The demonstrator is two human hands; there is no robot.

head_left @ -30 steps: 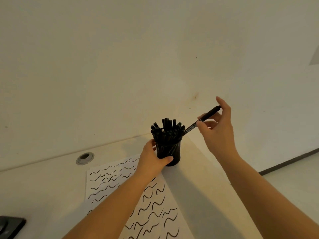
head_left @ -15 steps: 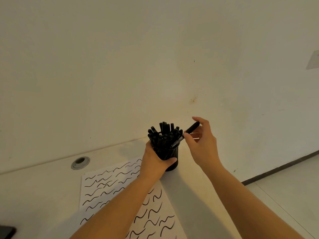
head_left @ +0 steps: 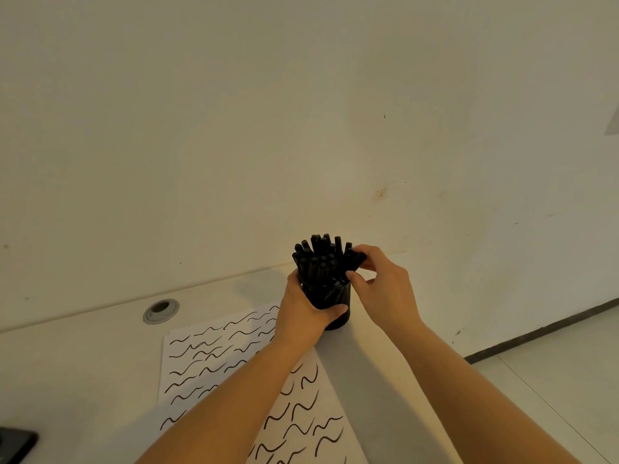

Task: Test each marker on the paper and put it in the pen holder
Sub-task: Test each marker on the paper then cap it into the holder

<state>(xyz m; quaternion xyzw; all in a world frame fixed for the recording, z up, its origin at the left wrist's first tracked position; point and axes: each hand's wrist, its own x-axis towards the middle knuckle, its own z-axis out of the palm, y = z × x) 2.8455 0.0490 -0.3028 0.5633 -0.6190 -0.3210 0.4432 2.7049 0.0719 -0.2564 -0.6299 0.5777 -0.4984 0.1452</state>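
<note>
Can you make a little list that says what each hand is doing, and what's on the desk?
left hand: grips the holder
right hand: pinches a marker at the holder's right edge
holder: black, upright on the desk, packed with markers
paper: flat, covered in black squiggles, partly under the arms
desk hole: round, left of the holder
dark thing: bottom left corner, cannot tell what

Dim, warm yellowish light; soft shadows toward the viewer; wide-angle edge bending.

left hand (head_left: pixel 303 314): curled grip | right hand (head_left: pixel 385 289): fingertip pinch grip
</note>
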